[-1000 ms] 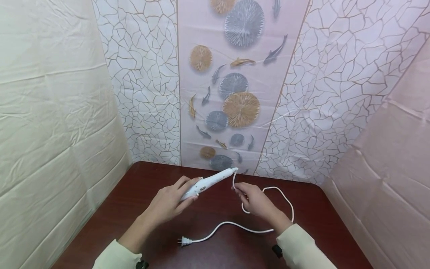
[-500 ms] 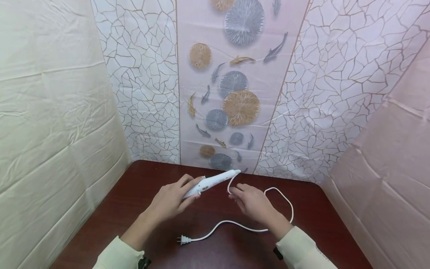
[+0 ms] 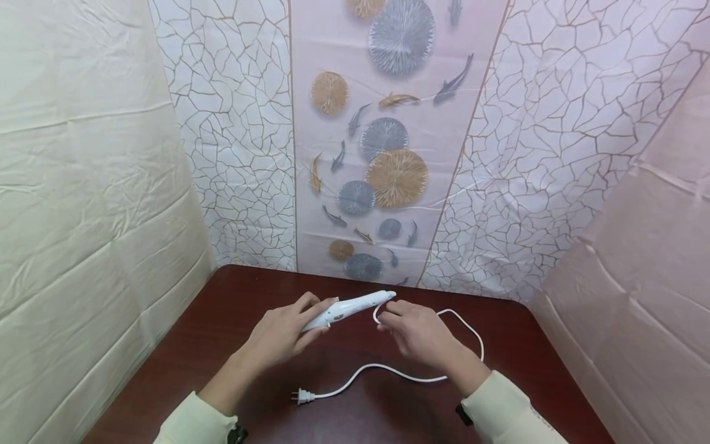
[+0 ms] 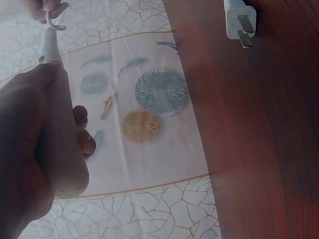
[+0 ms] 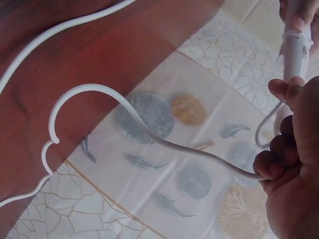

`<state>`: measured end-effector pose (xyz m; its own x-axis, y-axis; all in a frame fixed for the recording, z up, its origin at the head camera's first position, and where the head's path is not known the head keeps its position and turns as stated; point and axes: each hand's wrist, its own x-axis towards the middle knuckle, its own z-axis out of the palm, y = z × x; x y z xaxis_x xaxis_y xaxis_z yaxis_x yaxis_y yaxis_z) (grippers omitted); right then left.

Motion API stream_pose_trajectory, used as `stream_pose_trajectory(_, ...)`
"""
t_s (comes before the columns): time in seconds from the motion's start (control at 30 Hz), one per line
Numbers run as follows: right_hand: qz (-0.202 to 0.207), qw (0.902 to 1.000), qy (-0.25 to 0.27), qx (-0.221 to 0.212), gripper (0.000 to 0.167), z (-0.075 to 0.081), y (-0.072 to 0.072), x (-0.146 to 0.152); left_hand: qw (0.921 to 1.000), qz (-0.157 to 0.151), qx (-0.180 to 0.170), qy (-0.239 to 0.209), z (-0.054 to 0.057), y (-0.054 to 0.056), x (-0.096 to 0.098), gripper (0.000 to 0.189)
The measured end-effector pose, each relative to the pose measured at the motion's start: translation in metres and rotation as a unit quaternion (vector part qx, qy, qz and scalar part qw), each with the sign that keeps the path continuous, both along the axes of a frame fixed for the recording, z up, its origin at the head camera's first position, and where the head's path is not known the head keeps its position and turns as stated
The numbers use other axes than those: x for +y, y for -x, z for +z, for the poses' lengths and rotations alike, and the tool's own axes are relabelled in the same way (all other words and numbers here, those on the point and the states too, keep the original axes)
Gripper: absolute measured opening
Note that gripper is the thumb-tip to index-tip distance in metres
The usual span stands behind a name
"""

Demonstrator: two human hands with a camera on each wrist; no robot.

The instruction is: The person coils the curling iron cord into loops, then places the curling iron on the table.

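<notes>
My left hand grips a white hair straightener by its body, thumb below and fingers over it. Its tapered cord end points up and to the right, above the table. Close by that end, my right hand holds the white power cord in curled fingers. A short bend of cord runs from the straightener into this hand, and in the right wrist view the rest trails out from under the fingers. In the left wrist view the straightener's rounded far end shows beside the palm.
On the dark red table, the two-pin plug lies near the front, with its cord curving right under my right forearm. Patterned cloth hangs behind the table, and plain cloth walls stand at both sides.
The straightener's cord end has sunk to a flatter tilt. My right hand has shifted slightly, now nearer that end, and the short bend of cord between them has tightened.
</notes>
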<state>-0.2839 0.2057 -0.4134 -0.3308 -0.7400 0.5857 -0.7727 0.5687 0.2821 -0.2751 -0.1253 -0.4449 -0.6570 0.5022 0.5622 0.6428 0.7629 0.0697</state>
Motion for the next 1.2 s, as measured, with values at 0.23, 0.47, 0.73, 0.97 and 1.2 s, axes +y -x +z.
stream_pose_trajectory(0.23,0.003,1.0,0.002,0.0,0.007,0.01,0.001,0.002,1.0,-0.005,0.003,0.007,0.0,0.001,0.0,0.055)
stream_pose_trajectory(0.47,0.016,0.9998,0.008,0.012,0.015,0.015,0.002,0.002,0.9999,-0.013,-0.003,0.009,-0.002,0.002,-0.001,0.055)
stream_pose_trajectory(0.73,0.023,0.9995,0.017,0.015,0.017,0.028,0.003,0.004,0.9984,-0.046,-0.02,0.025,0.001,-0.002,-0.001,0.056)
stream_pose_trajectory(0.97,0.021,0.9985,0.047,-0.02,0.026,0.035,0.006,0.011,0.9973,-0.067,-0.022,0.019,0.009,-0.006,-0.001,0.056)
stream_pose_trajectory(1.2,0.033,0.9934,0.08,-0.075,0.014,0.034,0.01,0.016,0.9958,-0.088,-0.005,0.027,0.01,-0.008,-0.002,0.057)
